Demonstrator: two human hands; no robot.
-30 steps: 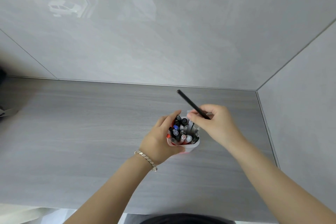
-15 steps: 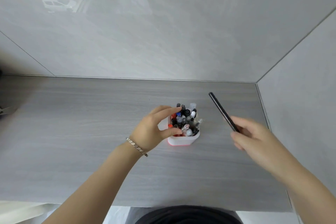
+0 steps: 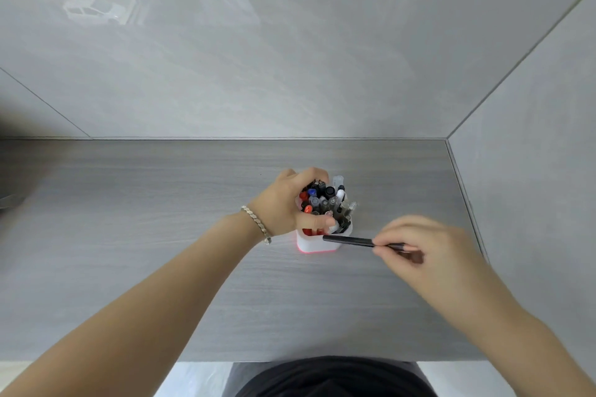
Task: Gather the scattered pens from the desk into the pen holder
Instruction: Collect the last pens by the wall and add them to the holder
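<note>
A white pen holder with a pink base stands near the middle of the grey desk, packed with several upright pens in black, blue, red and clear. My left hand wraps around the holder's left side and the pen bundle, thumb across the front. My right hand is to the right of the holder and pinches a black pen that lies nearly level, its tip pointing left in front of the holder's front wall.
Grey walls close the desk at the back and on the right. The desk's front edge runs near my body. A dark blurred object sits at the far left edge.
My right hand has swung the black pen from pointing up and away to lying level, and moved it left toward the holder. My left hand has closed more tightly around the holder and pens.
</note>
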